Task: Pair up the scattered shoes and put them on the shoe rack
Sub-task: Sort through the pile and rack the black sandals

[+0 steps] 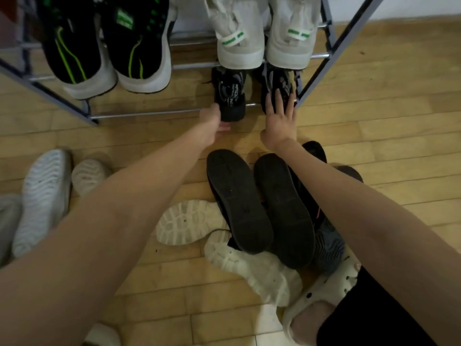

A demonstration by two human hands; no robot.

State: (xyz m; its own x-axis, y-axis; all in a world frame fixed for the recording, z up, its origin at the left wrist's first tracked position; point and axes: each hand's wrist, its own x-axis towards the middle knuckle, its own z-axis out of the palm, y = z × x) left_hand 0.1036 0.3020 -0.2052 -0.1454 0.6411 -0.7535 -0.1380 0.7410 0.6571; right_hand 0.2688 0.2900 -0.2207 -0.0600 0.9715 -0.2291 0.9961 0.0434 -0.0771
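A grey metal shoe rack (149,113) stands ahead on the wood floor. Its upper shelf carries a black-and-green sneaker pair (107,46) and a pale grey high-top pair (262,33). On the bottom shelf sit two black-and-grey sneakers. My left hand (212,121) grips the heel of the left black sneaker (230,96). My right hand (280,121) lies flat with fingers spread on the heel of the right black sneaker (277,88). Two black shoes (259,203) lie sole-up on the floor between my arms.
White chunky-soled shoes (194,223) lie under the black ones. At the left lie two white shoes (45,198), sole-up. A cream clog (321,295) is at the lower right by my knee. The rack's right leg (331,53) slants close to my right hand.
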